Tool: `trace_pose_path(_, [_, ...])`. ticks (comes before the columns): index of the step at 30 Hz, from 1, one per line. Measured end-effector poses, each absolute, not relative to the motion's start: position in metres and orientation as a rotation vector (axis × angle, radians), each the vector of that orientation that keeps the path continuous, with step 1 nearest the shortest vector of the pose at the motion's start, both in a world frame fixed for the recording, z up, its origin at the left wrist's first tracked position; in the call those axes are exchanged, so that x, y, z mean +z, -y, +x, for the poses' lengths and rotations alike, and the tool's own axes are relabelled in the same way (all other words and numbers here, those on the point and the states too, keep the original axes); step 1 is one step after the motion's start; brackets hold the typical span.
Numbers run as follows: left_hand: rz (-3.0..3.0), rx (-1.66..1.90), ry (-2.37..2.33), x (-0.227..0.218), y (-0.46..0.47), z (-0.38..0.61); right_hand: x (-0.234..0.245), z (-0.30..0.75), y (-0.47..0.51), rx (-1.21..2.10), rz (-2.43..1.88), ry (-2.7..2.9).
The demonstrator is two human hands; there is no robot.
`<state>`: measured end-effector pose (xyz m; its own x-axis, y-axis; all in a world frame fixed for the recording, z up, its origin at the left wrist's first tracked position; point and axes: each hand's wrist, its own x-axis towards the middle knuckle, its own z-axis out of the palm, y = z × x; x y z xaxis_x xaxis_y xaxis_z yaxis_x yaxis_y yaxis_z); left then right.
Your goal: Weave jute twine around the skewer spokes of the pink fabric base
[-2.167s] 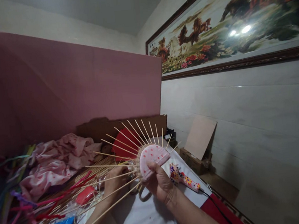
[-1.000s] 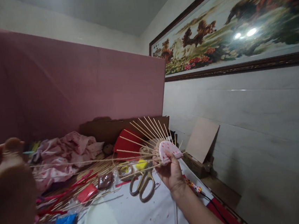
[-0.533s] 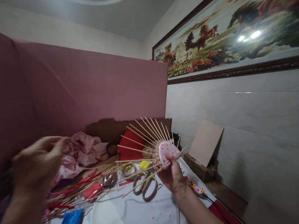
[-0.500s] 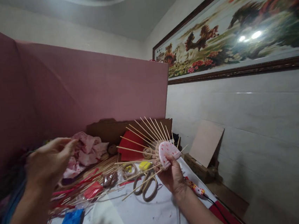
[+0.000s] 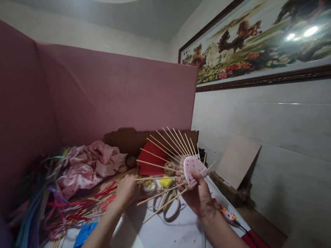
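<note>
right hand (image 5: pixel 200 196): fingers closed on spoked frame (image 5: pixel 193 170); left hand (image 5: pixel 127 190), at its 9 o'clock: fingers curled, hold unclear; scissors (image 5: pixel 169 209) between

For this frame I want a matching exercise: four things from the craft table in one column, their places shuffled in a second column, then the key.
Things
1. scissors
2. cardboard sheet
3. blue packet
4. spotted pink pad

Places
A. leaning against the tiled wall
B. gripped in the right hand, sticks fanning from it
C. beside the left forearm
D. flat on the white cover, between the left hand and the right hand

Pairs: 1-D, 2-A, 3-C, 4-B
</note>
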<state>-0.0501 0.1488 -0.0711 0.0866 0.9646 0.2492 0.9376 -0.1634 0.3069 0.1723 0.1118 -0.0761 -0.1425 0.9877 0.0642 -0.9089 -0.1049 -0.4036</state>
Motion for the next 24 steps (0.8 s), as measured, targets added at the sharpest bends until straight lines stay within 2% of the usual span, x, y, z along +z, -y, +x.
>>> trace_pose_path(16, [2.247,0.538,-2.266,-0.093,-0.160,-0.062,-0.074,0.173,-0.110,1.664,-0.280,0.425])
trace_pose_path(24, [2.021,0.880,-2.364,-0.077,-0.160,-0.066,-0.069,0.178,-0.109,1.655,-0.218,0.467])
